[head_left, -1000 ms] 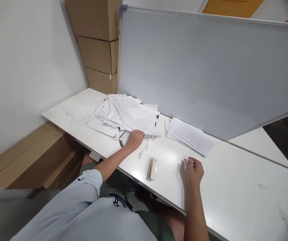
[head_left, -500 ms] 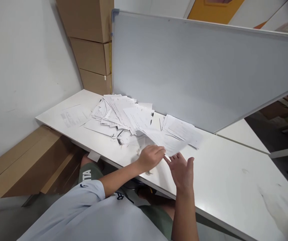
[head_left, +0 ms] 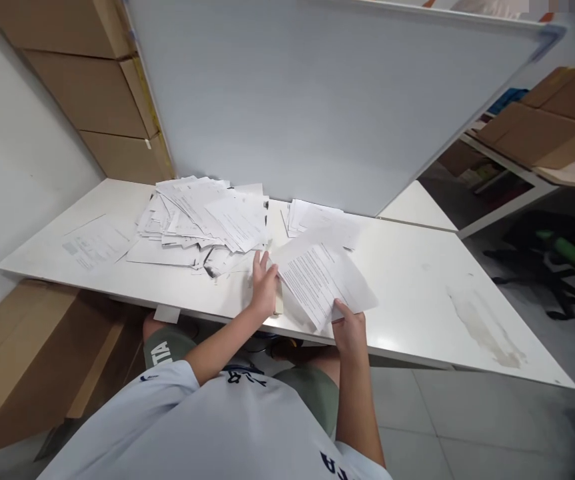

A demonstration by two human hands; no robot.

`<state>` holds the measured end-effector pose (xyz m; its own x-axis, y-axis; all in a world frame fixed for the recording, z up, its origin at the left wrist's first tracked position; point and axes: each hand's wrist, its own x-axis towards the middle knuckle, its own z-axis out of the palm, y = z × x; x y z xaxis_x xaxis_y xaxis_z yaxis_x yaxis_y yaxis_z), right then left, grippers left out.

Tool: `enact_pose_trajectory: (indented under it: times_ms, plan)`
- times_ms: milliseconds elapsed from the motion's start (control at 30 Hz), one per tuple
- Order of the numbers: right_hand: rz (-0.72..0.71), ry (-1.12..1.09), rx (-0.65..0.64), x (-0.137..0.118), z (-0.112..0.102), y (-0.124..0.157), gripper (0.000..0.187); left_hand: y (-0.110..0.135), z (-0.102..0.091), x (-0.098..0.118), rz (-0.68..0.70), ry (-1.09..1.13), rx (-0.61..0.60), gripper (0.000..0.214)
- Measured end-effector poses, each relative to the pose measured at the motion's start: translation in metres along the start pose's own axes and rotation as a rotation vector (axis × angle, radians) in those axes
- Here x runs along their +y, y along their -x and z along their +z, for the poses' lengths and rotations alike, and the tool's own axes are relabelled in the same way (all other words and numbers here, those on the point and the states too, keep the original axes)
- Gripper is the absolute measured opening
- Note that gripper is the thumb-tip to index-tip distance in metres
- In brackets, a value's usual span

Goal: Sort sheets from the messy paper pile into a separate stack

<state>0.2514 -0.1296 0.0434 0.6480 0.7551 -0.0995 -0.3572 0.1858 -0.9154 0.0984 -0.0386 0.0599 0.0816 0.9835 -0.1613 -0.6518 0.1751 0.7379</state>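
- Head view: white table (head_left: 407, 313) seen from above, near edge running under both hands.
- Pinched by right hand (head_left: 350, 330), thumb on top and closed on lower edge: printed sheets (head_left: 317, 283), tilted, spread slightly, held over table.
- Left hand (head_left: 264, 287) open, fingers spread upward, touching left edge of sheets without any visible hold.
- Mostly hidden between both hands, under sheets: cream stapler (head_left: 279, 300).
- Just beyond left hand: messy paper pile (head_left: 202, 220), overlapping sheets lying on table.
- Right of pile, against whiteboard: smaller stack (head_left: 317, 223), just behind held sheets.
- Far left on table: lone sheet (head_left: 97, 241), apart from pile.
- Behind table: whiteboard (head_left: 317, 100), tilted, with stacked cardboard boxes (head_left: 87, 87) in corner beside it.
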Motion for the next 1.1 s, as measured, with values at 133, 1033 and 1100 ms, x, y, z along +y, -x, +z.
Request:
enact_pose_trajectory:
  times_ms: [133,1033,1100]
  plan:
    - [0.044,0.088,0.076,0.005,-0.011,0.001,0.058,-0.015,-0.002,0.012,-0.002,0.044,0.08,0.054]
    - [0.15,0.065,0.017,0.006,0.02,-0.019,0.042,-0.048,-0.046,0.052,0.225,-0.271,-0.061,0.044]
    - [0.149,0.071,0.017,0.009,0.018,-0.02,0.041,-0.048,-0.048,0.05,0.21,-0.283,-0.056,0.045]
